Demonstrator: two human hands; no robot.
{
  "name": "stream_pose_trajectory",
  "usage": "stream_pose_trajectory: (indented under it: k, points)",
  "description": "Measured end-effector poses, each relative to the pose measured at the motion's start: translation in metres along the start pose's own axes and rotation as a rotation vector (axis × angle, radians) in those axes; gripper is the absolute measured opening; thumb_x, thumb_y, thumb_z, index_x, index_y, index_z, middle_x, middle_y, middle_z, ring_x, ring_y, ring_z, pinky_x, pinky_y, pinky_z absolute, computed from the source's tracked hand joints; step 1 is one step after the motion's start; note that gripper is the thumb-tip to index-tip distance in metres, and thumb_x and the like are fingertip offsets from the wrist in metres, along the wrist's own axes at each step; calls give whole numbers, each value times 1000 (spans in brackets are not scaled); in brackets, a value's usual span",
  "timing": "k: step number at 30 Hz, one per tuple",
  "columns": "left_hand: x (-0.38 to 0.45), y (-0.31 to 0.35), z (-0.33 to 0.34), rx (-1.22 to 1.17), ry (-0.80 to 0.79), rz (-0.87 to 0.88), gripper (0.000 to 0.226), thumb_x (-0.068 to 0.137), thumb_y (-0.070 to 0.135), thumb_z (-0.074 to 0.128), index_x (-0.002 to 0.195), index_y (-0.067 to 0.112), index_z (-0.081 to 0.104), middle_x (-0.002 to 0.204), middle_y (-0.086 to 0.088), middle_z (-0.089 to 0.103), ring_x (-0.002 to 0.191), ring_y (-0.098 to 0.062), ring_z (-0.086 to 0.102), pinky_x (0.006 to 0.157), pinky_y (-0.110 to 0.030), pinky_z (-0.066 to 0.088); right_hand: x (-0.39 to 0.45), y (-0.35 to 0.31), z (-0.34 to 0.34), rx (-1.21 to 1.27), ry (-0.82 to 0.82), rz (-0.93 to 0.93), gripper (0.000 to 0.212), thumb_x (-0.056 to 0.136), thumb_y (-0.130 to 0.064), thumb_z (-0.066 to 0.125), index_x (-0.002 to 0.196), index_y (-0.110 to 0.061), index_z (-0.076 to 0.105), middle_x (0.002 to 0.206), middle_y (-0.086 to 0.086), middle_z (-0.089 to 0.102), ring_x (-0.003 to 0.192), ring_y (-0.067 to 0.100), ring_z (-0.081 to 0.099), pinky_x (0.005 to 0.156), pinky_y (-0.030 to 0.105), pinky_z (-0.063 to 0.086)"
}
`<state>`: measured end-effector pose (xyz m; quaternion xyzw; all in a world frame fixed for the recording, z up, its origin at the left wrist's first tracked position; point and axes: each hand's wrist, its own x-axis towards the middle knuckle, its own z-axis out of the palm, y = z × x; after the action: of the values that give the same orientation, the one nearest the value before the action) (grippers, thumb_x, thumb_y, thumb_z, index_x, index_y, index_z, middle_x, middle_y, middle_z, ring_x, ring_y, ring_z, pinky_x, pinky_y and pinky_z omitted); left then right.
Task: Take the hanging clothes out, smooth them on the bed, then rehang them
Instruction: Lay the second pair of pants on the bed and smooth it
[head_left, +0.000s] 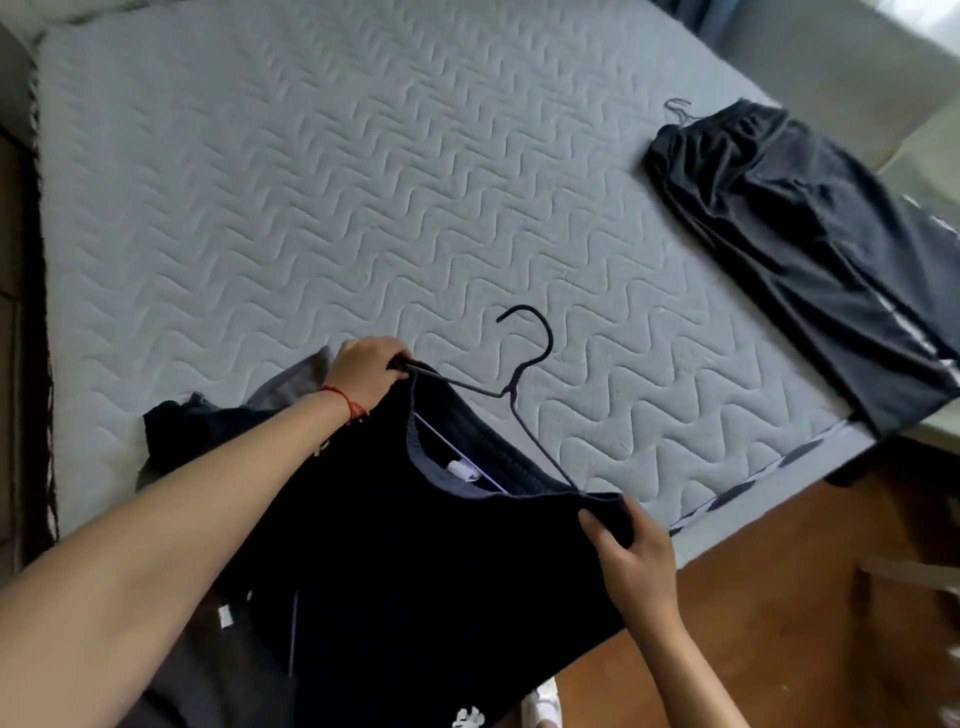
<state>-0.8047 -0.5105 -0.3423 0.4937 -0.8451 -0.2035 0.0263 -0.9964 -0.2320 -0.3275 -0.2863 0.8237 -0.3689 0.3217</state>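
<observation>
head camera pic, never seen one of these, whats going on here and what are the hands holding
This is one picture from a camera worn on a person's head, looking forward and down, so the two bare arms entering from below are the wearer's own. The left hand grips one end of a thin dark hanger. The right hand pinches the shoulder of a black shirt at the hanger's other end. The shirt sits on the hanger, over the near edge of a grey quilted mattress. Dark trousers with a white side stripe lie flat at the far right of the bed.
</observation>
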Motion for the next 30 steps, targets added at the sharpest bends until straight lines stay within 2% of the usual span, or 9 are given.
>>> stream_pose_trajectory:
  k: [6, 11, 13, 16, 18, 22, 26, 28, 30]
  points:
    - [-10, 90, -64, -201, 89, 115, 22, 77, 9, 69, 96, -2, 67, 99, -21, 69, 98, -32, 62, 83, -32, 43, 8, -30, -112, -60, 175, -132, 11, 80, -25, 69, 87, -17, 65, 83, 0, 70, 85, 24, 64, 76, 42, 49]
    - [-33, 173, -90, -337, 196, 118, 21, 74, 10, 72, 93, 0, 69, 94, -18, 71, 90, -20, 63, 69, -15, 33, 30, -40, -210, -120, 279, -232, 17, 78, -25, 71, 92, -16, 65, 84, 1, 68, 87, 26, 63, 78, 38, 47]
    - [-42, 209, -96, -393, 260, 113, 21, 73, 10, 73, 92, 1, 70, 94, -17, 72, 87, -14, 59, 70, -13, 34, 40, -39, -249, -98, 289, -262, 19, 78, -23, 72, 93, -16, 64, 84, 3, 68, 85, 25, 63, 76, 35, 45]
    - [-53, 264, -98, -430, 342, 129, 22, 73, 11, 74, 93, 2, 71, 95, -16, 73, 90, -15, 62, 75, -12, 39, 53, -35, -310, -75, 256, -304, 15, 78, -21, 72, 89, -18, 63, 78, -2, 65, 82, 20, 60, 72, 29, 40]
    - [-55, 301, -97, -446, 378, 149, 22, 73, 11, 74, 92, 2, 71, 95, -15, 73, 89, -14, 62, 73, -4, 39, 62, -31, -348, -81, 246, -335, 15, 77, -19, 73, 87, -18, 63, 74, -4, 63, 80, 18, 58, 71, 26, 37]
    - [-57, 365, -94, -448, 397, 171, 23, 72, 10, 75, 92, 0, 71, 94, -15, 73, 88, -15, 62, 70, 0, 37, 83, -19, -411, -75, 262, -332, 20, 74, -18, 75, 92, -16, 66, 80, 0, 66, 82, 20, 60, 73, 27, 42]
    - [-49, 402, -102, -467, 447, 169, 23, 69, 10, 77, 89, 1, 72, 91, -14, 73, 84, -16, 64, 69, 5, 37, 102, -30, -455, -19, 267, -380, 19, 74, -17, 75, 87, -24, 65, 74, -16, 62, 79, 12, 59, 65, 4, 40]
    - [-40, 416, -107, -479, 463, 158, 23, 68, 10, 78, 89, 2, 72, 90, -13, 73, 82, -16, 63, 67, 6, 38, 113, -41, -471, -22, 281, -392, 20, 74, -16, 75, 91, -21, 67, 75, -14, 62, 81, 11, 57, 67, 7, 38]
    - [-28, 426, -108, -487, 479, 147, 24, 68, 11, 78, 89, 2, 72, 90, -13, 73, 80, -14, 62, 66, 6, 38, 126, -50, -480, -20, 283, -389, 23, 74, -17, 75, 96, -18, 68, 80, -7, 64, 83, 12, 58, 74, 19, 38]
